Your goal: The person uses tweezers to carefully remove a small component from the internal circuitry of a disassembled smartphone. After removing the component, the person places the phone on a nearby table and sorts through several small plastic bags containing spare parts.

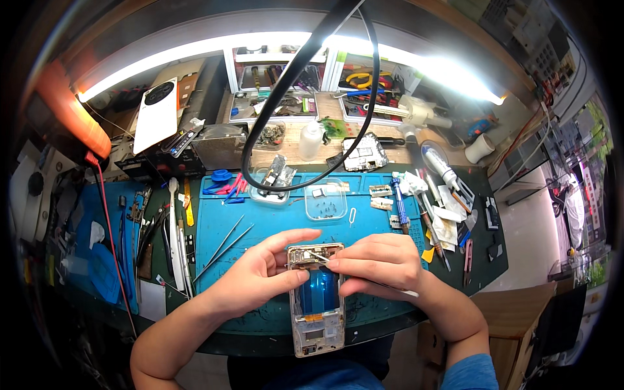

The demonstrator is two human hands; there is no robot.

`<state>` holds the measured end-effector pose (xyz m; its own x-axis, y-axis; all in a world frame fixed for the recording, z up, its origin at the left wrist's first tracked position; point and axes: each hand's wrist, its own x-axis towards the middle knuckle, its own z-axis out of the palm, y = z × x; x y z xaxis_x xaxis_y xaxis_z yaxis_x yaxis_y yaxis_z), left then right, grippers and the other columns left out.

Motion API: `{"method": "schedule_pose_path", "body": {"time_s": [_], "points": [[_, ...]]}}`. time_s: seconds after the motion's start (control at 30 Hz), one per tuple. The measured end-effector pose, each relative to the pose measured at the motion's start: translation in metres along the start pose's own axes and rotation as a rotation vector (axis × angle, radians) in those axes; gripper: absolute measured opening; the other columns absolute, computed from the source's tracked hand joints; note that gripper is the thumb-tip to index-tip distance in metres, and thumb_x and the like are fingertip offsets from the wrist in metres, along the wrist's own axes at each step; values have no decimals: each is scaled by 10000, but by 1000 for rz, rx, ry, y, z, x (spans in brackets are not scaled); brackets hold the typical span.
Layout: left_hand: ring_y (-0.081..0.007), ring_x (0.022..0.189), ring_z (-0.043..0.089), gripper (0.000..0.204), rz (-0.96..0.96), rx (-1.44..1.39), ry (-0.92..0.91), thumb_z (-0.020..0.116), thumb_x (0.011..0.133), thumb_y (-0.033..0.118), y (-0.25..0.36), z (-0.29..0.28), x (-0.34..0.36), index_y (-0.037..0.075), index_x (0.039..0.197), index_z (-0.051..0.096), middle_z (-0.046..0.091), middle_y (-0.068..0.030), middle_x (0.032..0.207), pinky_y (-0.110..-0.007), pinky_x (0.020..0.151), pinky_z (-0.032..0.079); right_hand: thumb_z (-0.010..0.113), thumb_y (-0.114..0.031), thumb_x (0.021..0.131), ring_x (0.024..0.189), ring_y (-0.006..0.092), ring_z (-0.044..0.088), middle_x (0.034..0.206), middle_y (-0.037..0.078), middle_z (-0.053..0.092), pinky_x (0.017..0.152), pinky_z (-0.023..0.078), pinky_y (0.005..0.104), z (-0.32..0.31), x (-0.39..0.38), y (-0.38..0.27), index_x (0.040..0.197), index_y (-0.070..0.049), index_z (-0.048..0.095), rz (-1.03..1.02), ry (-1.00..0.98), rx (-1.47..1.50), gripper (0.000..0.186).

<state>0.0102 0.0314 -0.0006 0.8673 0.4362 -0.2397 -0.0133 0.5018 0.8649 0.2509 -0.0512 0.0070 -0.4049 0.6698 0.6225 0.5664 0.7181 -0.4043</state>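
Note:
An opened phone (316,333) with a shiny blue middle lies at the mat's front edge, its circuitry exposed at the top. My left hand (263,273) grips its upper left side, thumb on the frame and index finger extended above it. My right hand (383,263) pinches a thin metal tool (318,256), whose tip is over the top circuitry; whether it touches is unclear. Just above the phone sit a clear tray of small parts (325,211) and a SIM-pin-like wire piece (352,218). Two tweezers-like metal tools (227,240) lie left of my left hand.
A blue mat (260,214) covers the bench middle. Hand tools (173,227) crowd the left; a screwdriver (400,201), syringe and papers (448,214) crowd the right. Behind are a white bottle (311,143), a bare phone frame (363,152) and tool trays. A black cable (273,91) loops overhead.

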Motion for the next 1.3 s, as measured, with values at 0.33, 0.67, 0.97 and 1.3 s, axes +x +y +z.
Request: {"method": "schedule_pose_path", "body": {"time_s": [0.33, 0.67, 0.97, 1.3], "points": [[-57, 1022, 607, 451, -110, 35, 39, 579, 999, 90, 3, -4, 1, 48, 1433, 464, 658, -51, 1227, -208, 801, 483, 764, -157, 843, 698, 218, 674, 869, 74, 711, 588, 527, 318, -8, -3, -4, 974, -56, 734, 72, 41, 18, 168], [-77, 1037, 629, 470, -111, 40, 2, 577, 1009, 104, 0, -6, 2, 25, 1448, 430, 661, -42, 1191, -243, 807, 532, 796, -139, 776, 810, 231, 634, 984, 53, 631, 636, 530, 347, 1, 10, -17, 1034, -95, 724, 238, -113, -154, 271], [-107, 1042, 644, 496, -105, 78, -39, 564, 1008, 79, -2, -6, 3, -11, 1464, 393, 660, -68, 1194, -269, 817, 545, 838, -139, 737, 729, 203, 643, 896, 31, 661, 604, 524, 319, 20, 8, -5, 996, -100, 758, 151, -46, -122, 274], [-121, 1089, 632, 511, -39, 182, -12, 607, 987, 44, -8, -6, 2, -32, 1448, 400, 650, -126, 1229, -258, 890, 521, 803, -77, 762, 648, 168, 653, 895, 46, 699, 532, 505, 279, 23, 11, -20, 1021, -55, 686, 0, -50, -349, 285]]}}
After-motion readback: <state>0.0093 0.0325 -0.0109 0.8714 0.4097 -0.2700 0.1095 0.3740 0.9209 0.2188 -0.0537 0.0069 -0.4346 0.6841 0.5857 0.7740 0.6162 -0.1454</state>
